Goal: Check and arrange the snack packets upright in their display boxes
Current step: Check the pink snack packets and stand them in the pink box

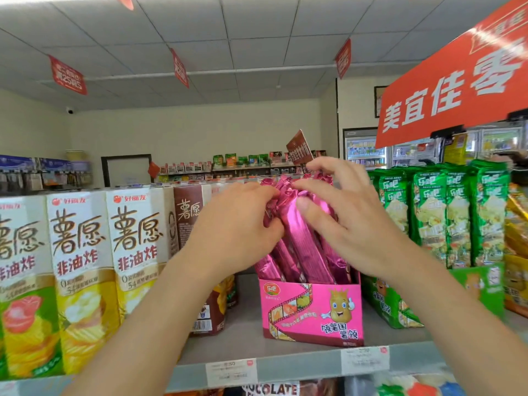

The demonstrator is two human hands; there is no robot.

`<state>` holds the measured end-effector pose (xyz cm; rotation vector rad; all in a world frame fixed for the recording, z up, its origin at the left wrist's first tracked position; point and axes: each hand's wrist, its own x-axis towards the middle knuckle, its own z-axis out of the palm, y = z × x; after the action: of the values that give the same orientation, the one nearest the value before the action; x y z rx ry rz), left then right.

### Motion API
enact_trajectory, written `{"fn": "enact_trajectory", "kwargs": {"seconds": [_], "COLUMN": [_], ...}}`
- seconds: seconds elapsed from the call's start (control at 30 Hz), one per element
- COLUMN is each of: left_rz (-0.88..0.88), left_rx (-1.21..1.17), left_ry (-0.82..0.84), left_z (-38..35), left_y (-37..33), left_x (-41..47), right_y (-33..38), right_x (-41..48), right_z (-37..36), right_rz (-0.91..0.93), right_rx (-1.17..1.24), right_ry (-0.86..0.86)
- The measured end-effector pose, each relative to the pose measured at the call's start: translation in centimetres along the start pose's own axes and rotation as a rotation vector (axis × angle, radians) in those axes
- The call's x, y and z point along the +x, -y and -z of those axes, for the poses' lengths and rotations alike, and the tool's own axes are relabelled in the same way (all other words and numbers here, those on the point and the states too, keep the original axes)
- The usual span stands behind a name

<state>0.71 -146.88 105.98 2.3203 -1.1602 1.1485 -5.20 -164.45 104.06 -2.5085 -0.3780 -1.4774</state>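
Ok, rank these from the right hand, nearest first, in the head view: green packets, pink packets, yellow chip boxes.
1. Pink packets, held by the right hand.
2. Green packets, just to its right.
3. Yellow chip boxes, far left, past the left hand.

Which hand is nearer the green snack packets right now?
Right. The right hand holds the pink packets just left of the green packets; the left hand grips them farther left.

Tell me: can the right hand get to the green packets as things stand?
Probably yes. The green packets stand just beside the right hand, with nothing between them, though it must first release the pink packets.
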Motion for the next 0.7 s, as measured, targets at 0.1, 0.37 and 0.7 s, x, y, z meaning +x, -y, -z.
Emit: {"fn": "enact_trajectory", "kwargs": {"seconds": [0.1,0.37,0.7], "left_rz": [-0.024,0.038,0.025], "left_rx": [-0.093,-0.259,-0.398], "left_ry": [-0.011,0.255,0.173], "left_z": [0.6,3.7,3.0], "left_y": [0.6,2.0,2.7], "left_x": [-0.1,0.5,0.8], "right_y": [0.8,-0.8,-1.1], "right_x": [-1.0,-1.4,-2.4], "right_z": [-0.4,1.0,0.1], "right_rz": [-0.007,-0.107,-0.147], "right_rx": [0.004,0.168,0.226], "right_ry": [0.070,0.042,-0.113]}}
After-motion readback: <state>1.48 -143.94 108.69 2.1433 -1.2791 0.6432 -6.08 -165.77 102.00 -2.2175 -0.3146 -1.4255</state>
